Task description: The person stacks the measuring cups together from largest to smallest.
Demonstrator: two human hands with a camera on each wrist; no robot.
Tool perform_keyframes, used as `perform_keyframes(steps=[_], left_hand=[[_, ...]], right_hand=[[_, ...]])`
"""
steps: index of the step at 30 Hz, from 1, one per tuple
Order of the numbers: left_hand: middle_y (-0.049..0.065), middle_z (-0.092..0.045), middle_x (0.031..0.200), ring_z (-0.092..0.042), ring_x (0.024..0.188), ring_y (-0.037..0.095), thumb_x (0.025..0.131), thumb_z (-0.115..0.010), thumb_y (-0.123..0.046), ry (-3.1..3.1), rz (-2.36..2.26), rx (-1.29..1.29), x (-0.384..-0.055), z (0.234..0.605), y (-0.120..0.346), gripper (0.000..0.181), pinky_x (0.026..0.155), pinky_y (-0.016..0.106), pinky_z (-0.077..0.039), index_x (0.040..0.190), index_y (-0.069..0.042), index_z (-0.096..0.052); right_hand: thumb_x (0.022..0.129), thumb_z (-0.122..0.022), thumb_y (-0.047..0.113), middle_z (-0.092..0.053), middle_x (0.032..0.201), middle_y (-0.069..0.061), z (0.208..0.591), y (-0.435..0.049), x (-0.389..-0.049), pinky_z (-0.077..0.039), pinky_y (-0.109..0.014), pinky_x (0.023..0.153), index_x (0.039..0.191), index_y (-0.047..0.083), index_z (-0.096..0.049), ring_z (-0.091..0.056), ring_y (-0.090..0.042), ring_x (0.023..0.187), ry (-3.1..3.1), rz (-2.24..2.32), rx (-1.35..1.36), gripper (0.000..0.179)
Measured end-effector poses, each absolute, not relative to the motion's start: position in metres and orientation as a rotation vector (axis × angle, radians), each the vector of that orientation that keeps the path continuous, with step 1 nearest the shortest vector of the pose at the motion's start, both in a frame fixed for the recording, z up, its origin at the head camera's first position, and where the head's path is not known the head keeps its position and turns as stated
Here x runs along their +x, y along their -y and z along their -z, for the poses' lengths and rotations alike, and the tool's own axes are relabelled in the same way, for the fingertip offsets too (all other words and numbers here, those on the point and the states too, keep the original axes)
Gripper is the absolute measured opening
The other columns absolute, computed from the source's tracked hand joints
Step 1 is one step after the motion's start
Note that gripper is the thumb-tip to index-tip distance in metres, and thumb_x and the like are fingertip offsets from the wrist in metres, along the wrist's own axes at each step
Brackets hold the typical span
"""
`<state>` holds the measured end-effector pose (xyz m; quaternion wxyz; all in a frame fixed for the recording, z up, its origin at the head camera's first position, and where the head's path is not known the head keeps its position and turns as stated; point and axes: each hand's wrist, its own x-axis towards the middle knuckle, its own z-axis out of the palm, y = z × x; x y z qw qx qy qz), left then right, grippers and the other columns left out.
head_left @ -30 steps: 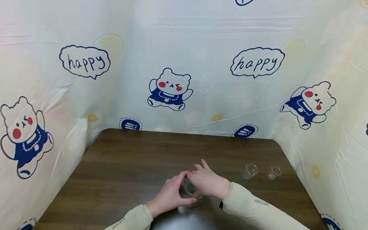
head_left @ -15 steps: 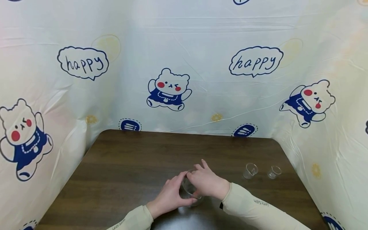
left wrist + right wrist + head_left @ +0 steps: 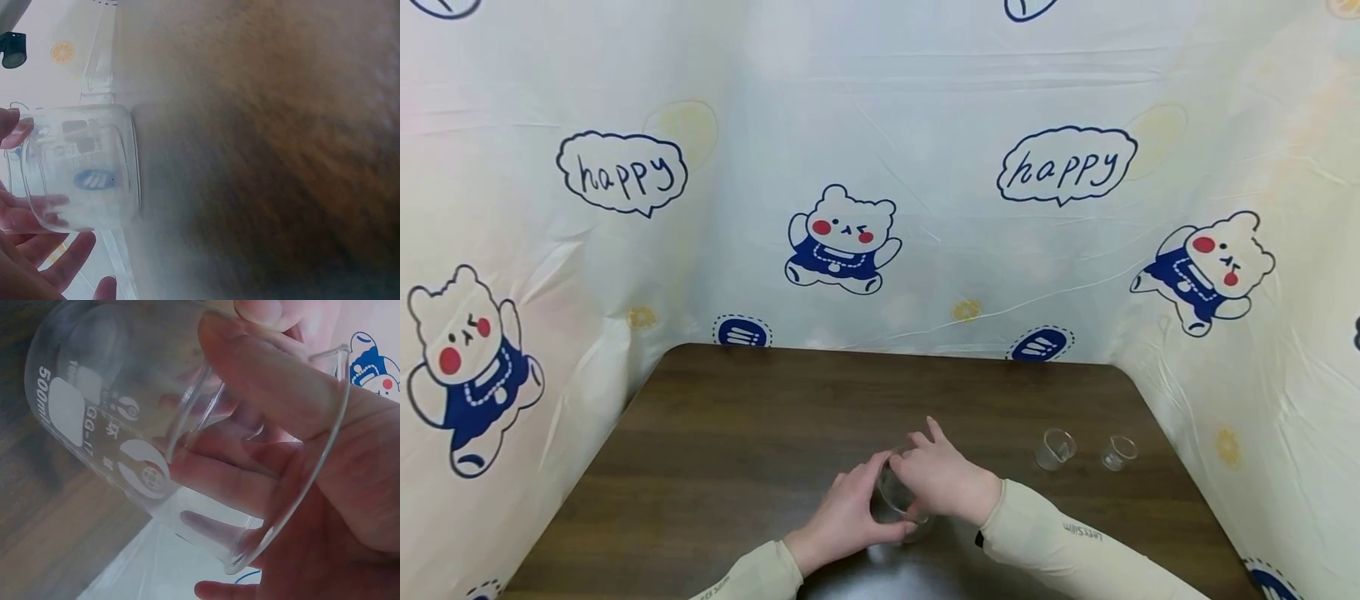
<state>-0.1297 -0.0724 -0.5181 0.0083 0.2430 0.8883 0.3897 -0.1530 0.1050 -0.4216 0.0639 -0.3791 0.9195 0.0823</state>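
Observation:
A large clear glass beaker [image 3: 100,469] marked 500ml stands on the brown table. Inside it nests a smaller glass beaker [image 3: 94,378], its rim below the large one's. My left hand [image 3: 844,518] holds the large beaker from the left, thumb and fingers spread round its wall. From above and the right, my right hand [image 3: 942,475] reaches into its mouth, thumb and fingers pinching the smaller beaker near the rim. In the left wrist view the large beaker [image 3: 87,156] appears sideways, with its base on the tabletop; fingers lie about its mouth.
Two small glass beakers [image 3: 1056,450] [image 3: 1119,453] stand on the right part of the table [image 3: 760,425]. A printed curtain [image 3: 940,108] encloses the back and both sides.
Both hands keep their places on the beakers. Only the head view shifts slightly.

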Motion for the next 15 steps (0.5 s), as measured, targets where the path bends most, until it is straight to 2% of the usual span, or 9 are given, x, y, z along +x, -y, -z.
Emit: perform_keyframes(steps=[7,15], left_hand=[[-0.002,-0.067,0.129,-0.062,0.109,0.012,0.08,-0.081,-0.064,-2.797,-1.201,0.745,-0.128,0.5197,0.0718,0.089,0.09,0.05,-0.044,0.147,-0.016,-0.048],[-0.001,-0.066,0.131,-0.062,0.112,0.013,0.08,-0.082,-0.063,-2.787,-1.18,0.728,-0.1283,0.5189,0.0725,0.089,0.092,0.052,-0.044,0.148,-0.016,-0.048]], right_hand=[[0.069,-0.094,0.055,-0.078,0.107,0.005,0.4232,-0.1035,-0.1505,-0.04,-0.059,0.111,0.118,0.017,-0.075,-0.065,-0.028,0.117,-2.819,-0.398,-1.204,0.065],[0.069,-0.093,0.057,-0.078,0.107,0.005,0.4208,-0.103,-0.1492,-0.038,-0.06,0.112,0.119,0.016,-0.076,-0.065,-0.029,0.118,-2.83,-0.396,-1.215,0.067]])
